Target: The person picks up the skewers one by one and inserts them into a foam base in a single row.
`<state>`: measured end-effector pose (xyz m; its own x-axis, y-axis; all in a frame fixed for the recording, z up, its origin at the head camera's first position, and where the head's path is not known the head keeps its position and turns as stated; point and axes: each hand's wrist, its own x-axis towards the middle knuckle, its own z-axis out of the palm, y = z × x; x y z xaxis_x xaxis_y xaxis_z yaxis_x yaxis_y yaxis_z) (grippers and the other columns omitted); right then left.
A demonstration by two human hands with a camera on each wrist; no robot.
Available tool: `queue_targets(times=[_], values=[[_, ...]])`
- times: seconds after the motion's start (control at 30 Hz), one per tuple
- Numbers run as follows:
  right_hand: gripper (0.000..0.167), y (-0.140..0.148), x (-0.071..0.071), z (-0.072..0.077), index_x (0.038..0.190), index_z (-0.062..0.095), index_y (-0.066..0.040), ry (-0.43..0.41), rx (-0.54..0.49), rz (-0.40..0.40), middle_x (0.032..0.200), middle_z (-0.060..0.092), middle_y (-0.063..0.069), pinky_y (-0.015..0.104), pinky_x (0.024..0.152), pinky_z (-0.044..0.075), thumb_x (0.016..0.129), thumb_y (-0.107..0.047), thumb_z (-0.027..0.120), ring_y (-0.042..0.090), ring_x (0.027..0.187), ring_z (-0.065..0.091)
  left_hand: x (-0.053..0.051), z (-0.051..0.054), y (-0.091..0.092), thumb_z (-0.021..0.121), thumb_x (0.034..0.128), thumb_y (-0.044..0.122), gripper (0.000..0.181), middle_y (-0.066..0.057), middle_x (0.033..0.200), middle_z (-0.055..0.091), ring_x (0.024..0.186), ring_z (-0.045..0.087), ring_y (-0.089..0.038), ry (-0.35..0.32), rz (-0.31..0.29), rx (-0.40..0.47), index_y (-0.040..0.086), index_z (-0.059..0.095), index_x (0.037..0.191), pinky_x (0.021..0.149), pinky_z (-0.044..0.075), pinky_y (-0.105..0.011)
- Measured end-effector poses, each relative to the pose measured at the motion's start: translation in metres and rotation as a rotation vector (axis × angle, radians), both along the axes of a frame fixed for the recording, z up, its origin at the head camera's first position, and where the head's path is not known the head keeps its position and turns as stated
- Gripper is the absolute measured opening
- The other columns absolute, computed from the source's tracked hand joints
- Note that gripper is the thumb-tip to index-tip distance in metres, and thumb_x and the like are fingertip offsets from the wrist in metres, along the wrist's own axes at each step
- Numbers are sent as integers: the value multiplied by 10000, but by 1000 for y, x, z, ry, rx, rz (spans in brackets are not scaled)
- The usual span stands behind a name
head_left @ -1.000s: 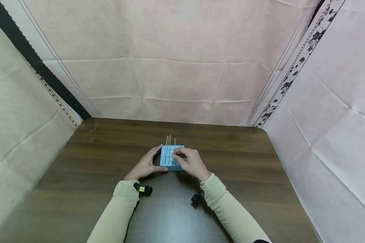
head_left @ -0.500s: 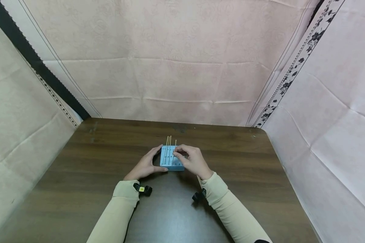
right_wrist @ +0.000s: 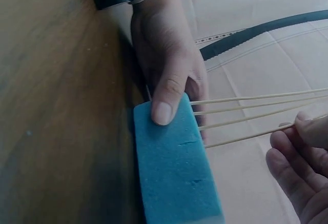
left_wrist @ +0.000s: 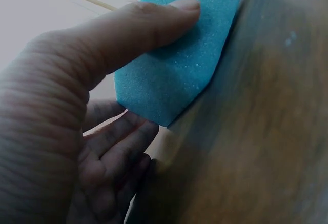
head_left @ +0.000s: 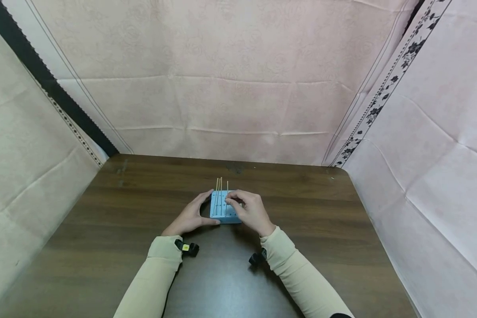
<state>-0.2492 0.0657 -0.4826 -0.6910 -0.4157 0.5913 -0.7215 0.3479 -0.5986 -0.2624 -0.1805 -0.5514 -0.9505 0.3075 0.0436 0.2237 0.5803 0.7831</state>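
Note:
A light-blue foam block with rows of small holes in its top sits on the table. My left hand grips its left end; in the left wrist view the thumb lies on the block's front face. Several thin wooden sticks stand in the block toward its left side. My right hand is above the block's right part and pinches one more stick between thumb and finger. In the right wrist view that stick's lower end meets the block's top. How deep it sits is hidden.
The brown wood-grain table spreads around the block. Pale cloth sheets hang behind it and on both sides. A black camera is strapped to the left wrist, and another camera to the right.
My right hand moved up slightly along the stick, then a little to the left, still pinching it. The left hand stays at the block, which has shifted barely.

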Motion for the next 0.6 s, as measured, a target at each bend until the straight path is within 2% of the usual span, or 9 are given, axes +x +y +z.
queue_targets(times=[0.1,0.23,0.43,0.6], values=[[91,1,0,-1,1028,751,-134,28,-9,-4,980,733,-49,218,681,547,975,-178,691,35,771,633,0,2,0,846,670,661,1167,-54,1615,306,1462,305,-324,22,-20,7,265,271,1606,1089,314,-653],[108,3,-2,-2,1034,755,-120,33,-15,31,987,735,-42,222,718,564,978,-182,688,35,811,662,0,3,0,841,678,660,1160,-50,1616,303,1466,299,-321,32,-27,4,257,273,1605,1095,315,-643],[135,11,-3,-2,1063,746,-104,-27,6,77,1002,727,-51,222,775,567,983,-191,679,39,877,681,1,2,0,834,669,680,1182,-60,1625,288,1471,288,-332,15,-28,-7,247,262,1609,1099,307,-646],[183,21,0,-2,1093,742,-87,-75,16,63,1019,720,-84,252,762,571,986,-220,678,41,869,674,1,0,1,834,666,683,1183,-52,1628,284,1473,285,-328,18,-23,-9,260,260,1610,1101,304,-644]])
